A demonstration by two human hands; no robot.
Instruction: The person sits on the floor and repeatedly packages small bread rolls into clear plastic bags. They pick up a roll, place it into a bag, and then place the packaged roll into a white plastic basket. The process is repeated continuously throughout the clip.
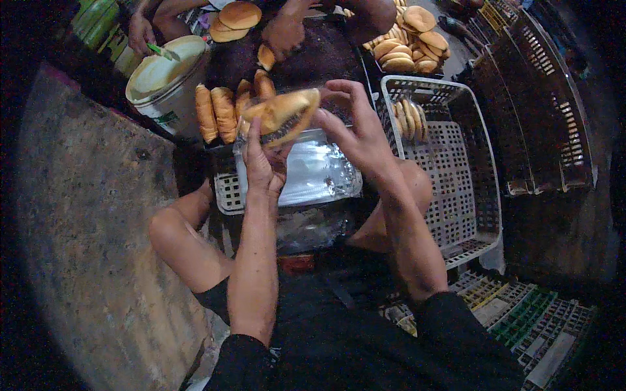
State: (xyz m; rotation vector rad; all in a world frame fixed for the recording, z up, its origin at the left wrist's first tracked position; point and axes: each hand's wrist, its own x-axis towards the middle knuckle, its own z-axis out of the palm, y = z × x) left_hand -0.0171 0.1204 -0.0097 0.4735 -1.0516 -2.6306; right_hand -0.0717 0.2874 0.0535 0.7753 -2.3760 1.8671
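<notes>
My left hand (262, 161) holds up a golden bread roll (282, 112), thumb against its near side. A clear plastic film, apparently a bag, shows around the roll, which has a dark split along it. By the roll's right end, my right hand (357, 133) curves with thumb and fingers apart. Its thumb tip is very close to the roll; whether they touch I cannot tell. Beneath both hands lies a stack of clear plastic bags (319, 168) on a pale crate (228, 199). Several long bread rolls (223, 114) stand just beyond my left hand.
A white crate (492, 189) at right holds bagged buns (411, 119). Round buns (417, 45) pile up behind it. Opposite, a co-worker's hand (284, 38) holds a bread piece (265, 57); another hand (140, 36) is near a green-handled spreader (163, 52) over a white bucket (153, 104).
</notes>
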